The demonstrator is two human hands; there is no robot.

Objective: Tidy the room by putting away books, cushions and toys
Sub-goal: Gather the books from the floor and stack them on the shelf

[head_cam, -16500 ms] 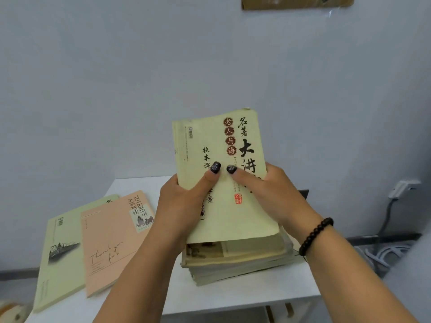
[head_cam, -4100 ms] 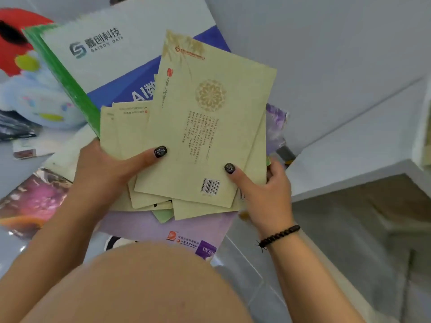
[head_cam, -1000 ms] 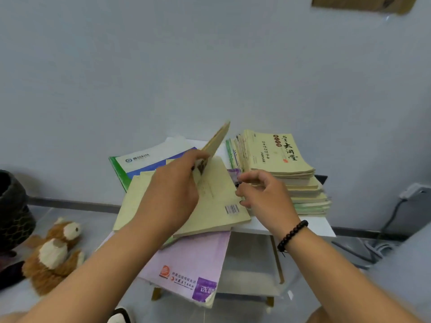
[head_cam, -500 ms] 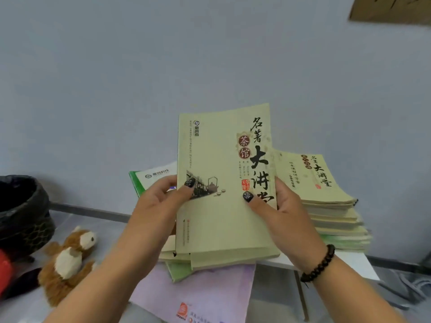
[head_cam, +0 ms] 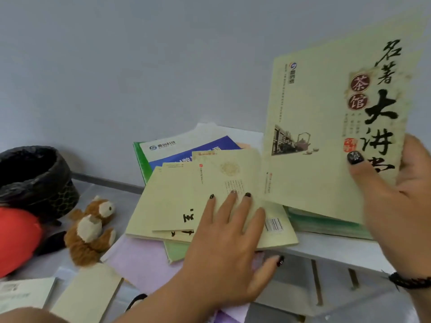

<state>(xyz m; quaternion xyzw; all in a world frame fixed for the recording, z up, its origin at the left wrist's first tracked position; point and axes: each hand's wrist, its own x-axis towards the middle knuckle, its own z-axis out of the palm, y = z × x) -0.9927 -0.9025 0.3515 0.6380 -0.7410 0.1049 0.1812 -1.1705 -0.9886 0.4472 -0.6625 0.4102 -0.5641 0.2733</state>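
Head view, nearest first: the left hand (head_cam: 229, 238) lies flat with fingers straight and spread, its grip apart, pressing on a fanned batch of pale yellow booklets (head_cam: 200, 201) at the white worktop (head_cam: 335, 249) edge. Beneath that hand, a lilac booklet (head_cam: 140, 255) and a green one (head_cam: 176, 250) jut out past the edge. Left of the left hand, down on the floor, sit a brown plush toy (head_cam: 89, 227), a red cushion (head_cam: 16, 238) and a dark lined basket (head_cam: 35, 180); more booklets (head_cam: 86, 297) lie on the floor closer in. Right of the left hand, the right hand (head_cam: 396, 201) has its grip clamped on a yellow tea-house book (head_cam: 326, 136), thumb on the cover, held upright just above the neat stack (head_cam: 326, 226). Beyond the pressed batch lies a large blue-and-green folder (head_cam: 172, 152) against the wall.

The step in hand looks like sorting books: the lifted one probably goes on the stack. That calls for laying it square, then gathering the loose fan without tipping the overhanging ones off.
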